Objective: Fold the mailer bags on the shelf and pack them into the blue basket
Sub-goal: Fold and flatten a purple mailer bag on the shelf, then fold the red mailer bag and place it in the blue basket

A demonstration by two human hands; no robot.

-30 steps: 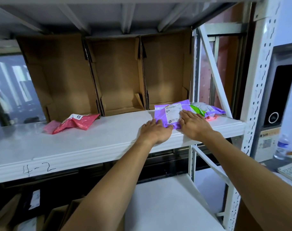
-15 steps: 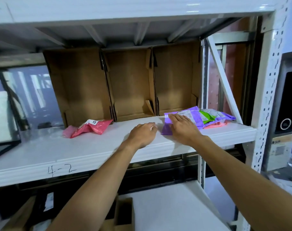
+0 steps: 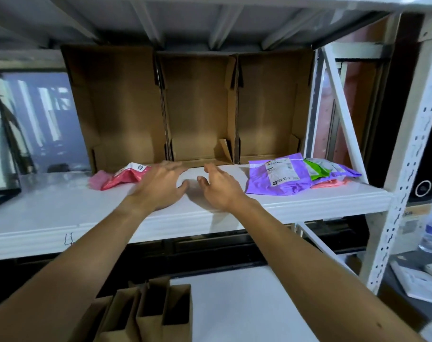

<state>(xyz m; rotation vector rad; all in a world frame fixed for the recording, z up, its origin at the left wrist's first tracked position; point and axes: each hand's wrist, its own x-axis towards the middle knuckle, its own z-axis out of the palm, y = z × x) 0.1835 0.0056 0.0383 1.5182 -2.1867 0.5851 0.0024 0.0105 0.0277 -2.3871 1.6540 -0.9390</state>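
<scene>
Field note, own body. My left hand [image 3: 160,186] and right hand [image 3: 219,188] are bare, fingertips blurred. My left forearm [image 3: 86,262] enters from 7 o'clock, my right forearm [image 3: 308,262] from 5 o'clock, both bare to the frame edge. One small dark spot on the right forearm, low toward 5 o'clock.

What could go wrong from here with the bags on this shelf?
The purple bag lies on other bags close to the front edge of the shelf; a bump from the right hand may slide it off. The pink bag, by the open left hand, looks crumpled, so it may fold unevenly.
</scene>
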